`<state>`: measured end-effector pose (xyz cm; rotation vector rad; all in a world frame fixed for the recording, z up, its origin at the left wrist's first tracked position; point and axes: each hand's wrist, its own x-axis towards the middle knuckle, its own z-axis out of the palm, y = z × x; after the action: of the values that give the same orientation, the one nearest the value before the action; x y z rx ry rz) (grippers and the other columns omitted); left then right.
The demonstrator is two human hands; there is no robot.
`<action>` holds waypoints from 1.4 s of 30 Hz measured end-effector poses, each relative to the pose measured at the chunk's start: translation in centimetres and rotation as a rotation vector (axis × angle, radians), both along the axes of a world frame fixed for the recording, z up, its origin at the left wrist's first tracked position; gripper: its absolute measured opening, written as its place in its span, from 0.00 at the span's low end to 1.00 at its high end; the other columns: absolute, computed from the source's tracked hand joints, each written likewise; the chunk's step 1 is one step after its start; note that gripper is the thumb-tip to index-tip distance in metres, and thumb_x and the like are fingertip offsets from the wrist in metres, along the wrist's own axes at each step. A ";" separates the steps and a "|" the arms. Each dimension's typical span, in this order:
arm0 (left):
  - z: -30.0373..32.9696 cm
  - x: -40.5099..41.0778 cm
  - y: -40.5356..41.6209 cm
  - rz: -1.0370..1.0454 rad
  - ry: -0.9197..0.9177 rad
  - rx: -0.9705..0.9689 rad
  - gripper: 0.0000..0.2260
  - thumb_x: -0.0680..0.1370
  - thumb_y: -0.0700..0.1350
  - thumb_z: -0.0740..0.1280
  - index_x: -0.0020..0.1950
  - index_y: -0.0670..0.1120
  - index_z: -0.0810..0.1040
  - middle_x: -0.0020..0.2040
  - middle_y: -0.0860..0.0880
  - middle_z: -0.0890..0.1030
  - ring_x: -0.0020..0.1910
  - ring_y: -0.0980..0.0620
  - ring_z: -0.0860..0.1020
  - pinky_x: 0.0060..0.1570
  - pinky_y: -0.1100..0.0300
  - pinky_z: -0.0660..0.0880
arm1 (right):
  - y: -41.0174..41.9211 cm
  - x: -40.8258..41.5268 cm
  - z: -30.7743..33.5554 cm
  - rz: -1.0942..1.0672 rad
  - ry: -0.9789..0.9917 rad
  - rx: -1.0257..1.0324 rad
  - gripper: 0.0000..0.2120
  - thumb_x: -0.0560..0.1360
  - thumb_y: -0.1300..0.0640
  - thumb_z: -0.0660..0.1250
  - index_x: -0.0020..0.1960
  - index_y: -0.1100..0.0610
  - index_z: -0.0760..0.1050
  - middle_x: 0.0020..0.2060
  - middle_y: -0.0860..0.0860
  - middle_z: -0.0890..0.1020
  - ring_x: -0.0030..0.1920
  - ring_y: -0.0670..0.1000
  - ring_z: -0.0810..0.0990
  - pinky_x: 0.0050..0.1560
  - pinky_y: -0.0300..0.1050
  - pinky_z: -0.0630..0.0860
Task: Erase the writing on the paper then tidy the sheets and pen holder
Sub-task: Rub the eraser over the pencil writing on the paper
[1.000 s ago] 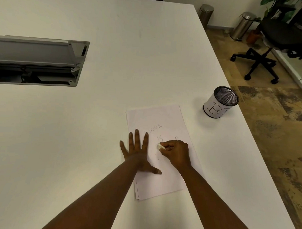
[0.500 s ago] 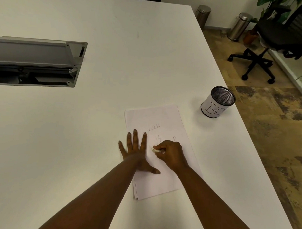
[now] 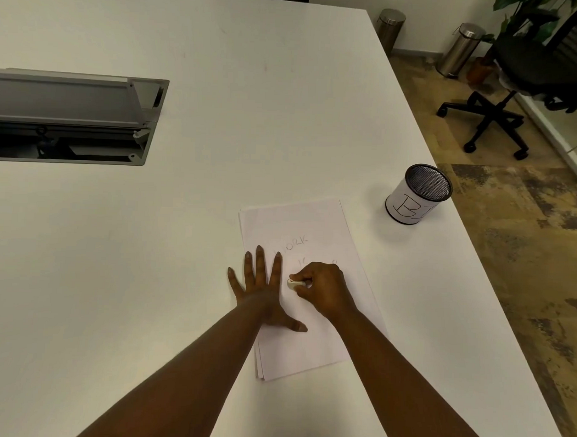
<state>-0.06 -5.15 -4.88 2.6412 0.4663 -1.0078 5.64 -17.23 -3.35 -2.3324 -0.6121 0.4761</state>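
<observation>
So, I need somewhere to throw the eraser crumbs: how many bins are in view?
2. One steel pedal bin stands by the wall past the white table's far corner; another stands further right, beside the potted plant. Others may be out of frame.

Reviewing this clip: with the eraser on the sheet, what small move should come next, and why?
Probably rub the eraser, pinched in the right hand, up over the faint letters that remain above it. The left hand lies flat on the paper, pinning it, so the stroke should not shift the sheets.
</observation>
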 end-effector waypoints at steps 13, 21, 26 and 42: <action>0.2 0.1 0.0 0.001 0.028 -0.002 0.65 0.58 0.73 0.69 0.69 0.51 0.22 0.68 0.43 0.19 0.68 0.40 0.22 0.64 0.33 0.29 | -3.8 -2.3 -0.8 -0.105 0.094 0.081 0.11 0.65 0.58 0.75 0.46 0.60 0.82 0.43 0.56 0.85 0.39 0.44 0.80 0.42 0.27 0.75; 0.5 0.1 0.0 0.001 0.045 -0.012 0.65 0.58 0.72 0.70 0.68 0.51 0.21 0.67 0.43 0.18 0.67 0.41 0.21 0.64 0.32 0.29 | -2.3 0.4 -1.0 -0.296 0.017 0.116 0.09 0.65 0.63 0.75 0.44 0.63 0.81 0.43 0.59 0.85 0.41 0.52 0.82 0.46 0.43 0.79; 0.7 0.0 0.1 0.004 0.051 -0.018 0.64 0.59 0.72 0.70 0.68 0.51 0.21 0.67 0.43 0.18 0.67 0.41 0.21 0.64 0.33 0.29 | -3.1 2.7 -0.5 -0.371 -0.046 0.053 0.08 0.65 0.64 0.74 0.43 0.64 0.81 0.45 0.59 0.85 0.47 0.56 0.82 0.50 0.45 0.78; 0.8 0.1 0.1 0.005 0.045 -0.028 0.64 0.59 0.71 0.70 0.69 0.51 0.22 0.68 0.43 0.19 0.68 0.41 0.21 0.64 0.33 0.29 | -3.4 2.1 -1.1 -0.402 -0.038 0.095 0.08 0.65 0.61 0.74 0.43 0.62 0.82 0.42 0.59 0.85 0.43 0.56 0.82 0.48 0.46 0.78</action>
<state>0.06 -5.09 -4.13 2.5965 0.4657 -1.0656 7.73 -20.62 -4.47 -2.2980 -0.1669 0.2118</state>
